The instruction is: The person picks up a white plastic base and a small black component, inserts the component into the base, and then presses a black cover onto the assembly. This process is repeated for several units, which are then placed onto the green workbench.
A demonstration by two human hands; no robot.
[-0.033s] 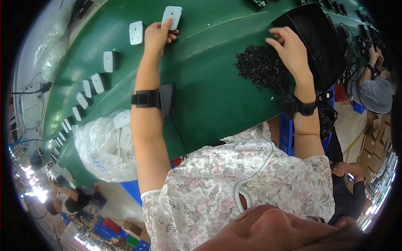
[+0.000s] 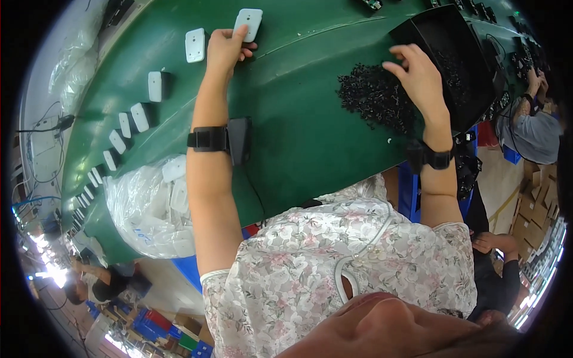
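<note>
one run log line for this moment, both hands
left hand: holds white casing | right hand: near small black parts, grip unclear | beside: open black box | surface: green table

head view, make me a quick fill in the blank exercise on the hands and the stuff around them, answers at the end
1. Of the person's two hands, the ____ hand holds a white case.
2. The other one, the ____ hand, is nearer to the pile of small black parts.
3. The colour of the table is ____.
4. The colour of the open box beside the pile is ____.

Missing words: left; right; green; black
</note>
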